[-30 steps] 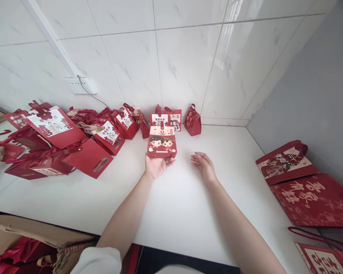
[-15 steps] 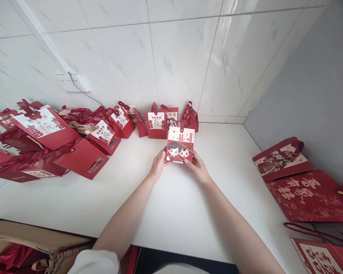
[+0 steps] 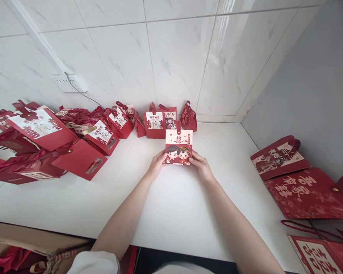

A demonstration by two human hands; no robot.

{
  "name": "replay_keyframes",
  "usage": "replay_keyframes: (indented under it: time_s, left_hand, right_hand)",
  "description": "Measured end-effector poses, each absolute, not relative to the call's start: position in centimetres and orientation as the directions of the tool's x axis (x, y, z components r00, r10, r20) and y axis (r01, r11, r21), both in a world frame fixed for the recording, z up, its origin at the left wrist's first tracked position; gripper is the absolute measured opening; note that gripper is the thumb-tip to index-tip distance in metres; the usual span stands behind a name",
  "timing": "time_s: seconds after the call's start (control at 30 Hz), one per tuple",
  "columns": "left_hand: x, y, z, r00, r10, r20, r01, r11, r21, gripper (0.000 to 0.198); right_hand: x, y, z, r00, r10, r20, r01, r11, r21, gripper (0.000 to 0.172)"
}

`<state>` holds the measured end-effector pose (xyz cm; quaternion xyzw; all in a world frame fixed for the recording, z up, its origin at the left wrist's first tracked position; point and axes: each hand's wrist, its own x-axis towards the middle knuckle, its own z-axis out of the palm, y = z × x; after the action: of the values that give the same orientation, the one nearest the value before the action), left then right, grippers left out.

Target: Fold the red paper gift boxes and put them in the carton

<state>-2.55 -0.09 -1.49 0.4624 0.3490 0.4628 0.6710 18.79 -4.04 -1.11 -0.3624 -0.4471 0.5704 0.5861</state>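
Note:
A small red gift box (image 3: 178, 152) with a cream top and two cartoon figures on its front is upright in the middle of the view, a strap loop at its top. My left hand (image 3: 157, 164) grips its left side, the fingers partly behind it. On the right side, my right hand (image 3: 201, 165) closes on the box, thumb near the front edge. Just behind it stand a red box with a white label (image 3: 155, 123) and a dark red box with a loop (image 3: 188, 117).
A pile of red gift boxes (image 3: 42, 127) covers the left of the white table (image 3: 171, 213). Flat red bags (image 3: 308, 192) lie at the right by the grey wall. An open cardboard box (image 3: 40, 239) is at the lower left. A socket (image 3: 70, 83) with a cable is on the tiled wall.
My right hand has shifted from the box's lower front to its right side. The box now faces me more squarely. The view has moved slightly.

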Motion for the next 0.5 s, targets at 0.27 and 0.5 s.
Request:
replay_keyframes:
  time_s: [0.27, 0.5]
  left_hand:
    - [-2.5, -0.1, -1.4, 0.333, 0.942, -0.048, -0.263, 0.142, 0.954, 0.053]
    - [-2.3, -0.1, -2.0, 0.25, 0.966, -0.067, -0.281, 0.139, 0.95, 0.054]
  right_hand:
    - [18.9, -4.1, -1.3, -0.066, 0.992, 0.111, -0.355, 0.081, -0.932, 0.044]
    - [18.7, -3.9, -2.3, -0.021, 0.99, 0.138, -0.236, 0.129, -0.963, 0.049]
